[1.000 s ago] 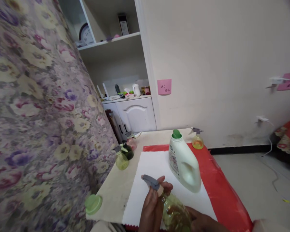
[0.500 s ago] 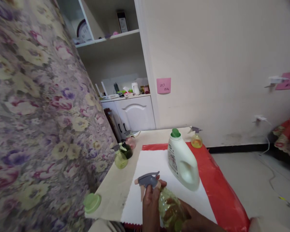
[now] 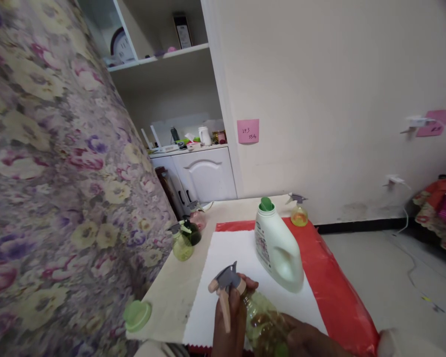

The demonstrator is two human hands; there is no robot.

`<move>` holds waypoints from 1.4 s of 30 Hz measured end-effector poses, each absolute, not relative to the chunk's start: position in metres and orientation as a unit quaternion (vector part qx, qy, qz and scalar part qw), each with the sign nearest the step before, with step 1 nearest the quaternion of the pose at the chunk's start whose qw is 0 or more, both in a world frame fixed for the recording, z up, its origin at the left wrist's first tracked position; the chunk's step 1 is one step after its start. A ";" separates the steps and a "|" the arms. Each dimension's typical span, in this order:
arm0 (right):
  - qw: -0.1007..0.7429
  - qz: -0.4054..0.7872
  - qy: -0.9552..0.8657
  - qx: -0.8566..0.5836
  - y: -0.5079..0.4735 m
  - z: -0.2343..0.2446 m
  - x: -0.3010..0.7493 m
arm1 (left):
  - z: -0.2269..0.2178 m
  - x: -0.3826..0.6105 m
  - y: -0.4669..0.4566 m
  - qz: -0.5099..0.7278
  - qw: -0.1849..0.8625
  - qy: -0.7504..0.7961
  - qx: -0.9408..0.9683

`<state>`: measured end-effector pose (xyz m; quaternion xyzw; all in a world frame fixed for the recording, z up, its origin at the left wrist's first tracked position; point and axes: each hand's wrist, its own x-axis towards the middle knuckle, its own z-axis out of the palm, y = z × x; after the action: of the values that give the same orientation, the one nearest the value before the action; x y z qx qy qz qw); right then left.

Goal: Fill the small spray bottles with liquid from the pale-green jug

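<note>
A clear yellow-green spray bottle (image 3: 260, 317) is tilted at the near edge of the white sheet, with liquid not clearly visible inside. My left hand (image 3: 230, 317) is closed around its grey and peach spray head (image 3: 227, 278) near the neck, the nozzle pointing left. Around the lower body of the bottle, my right hand (image 3: 299, 334) is closed, its fingers partly seen through the plastic. Just beyond stands a large pale green jug (image 3: 278, 248), uncapped, with a green spout in its mouth. A light green cap (image 3: 137, 316) lies at the table's near left corner.
At the left edge of the table stand a yellow-green spray bottle (image 3: 182, 246), a dark green one (image 3: 194, 233) and a pink one (image 3: 198, 219). Another spray bottle with yellow liquid (image 3: 299, 217) is at the far right corner. A floral curtain (image 3: 78, 198) hangs close on the left.
The spray head has turned in my left hand, its trigger now swung toward me. My right hand still grips the bottle. The whole view has shifted slightly.
</note>
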<state>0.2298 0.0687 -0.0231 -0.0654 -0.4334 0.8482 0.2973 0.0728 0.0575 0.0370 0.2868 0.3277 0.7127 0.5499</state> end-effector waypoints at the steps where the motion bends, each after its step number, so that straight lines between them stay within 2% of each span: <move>1: 0.298 0.852 -0.426 -0.065 0.069 -0.023 0.225 | 0.035 0.071 0.059 0.711 0.548 0.332 0.290; 9: 0.314 0.878 -0.356 -0.056 0.068 -0.031 0.217 | 0.035 0.060 0.063 0.685 0.545 0.383 0.294; 16: 0.304 0.884 -0.353 -0.033 0.071 -0.039 0.220 | 0.027 0.045 0.057 0.656 0.627 0.298 0.296; 23: 0.286 0.886 -0.363 -0.042 0.074 -0.048 0.220 | 0.037 0.064 0.057 0.694 0.590 0.320 0.261; 29: 0.288 0.884 -0.366 -0.036 0.073 -0.042 0.220 | 0.038 0.059 0.053 0.658 0.643 0.247 0.305; 37: 0.301 0.868 -0.394 -0.040 0.075 -0.025 0.222 | 0.039 0.058 0.054 0.660 0.585 0.287 0.373; 42: 0.301 0.864 -0.400 -0.051 0.075 -0.027 0.222 | 0.053 0.051 0.059 0.709 0.532 0.297 0.357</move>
<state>0.2215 0.0751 -0.0271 -0.0514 -0.4004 0.8639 0.3011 0.0506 0.0595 0.0528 0.3567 0.2967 0.7086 0.5317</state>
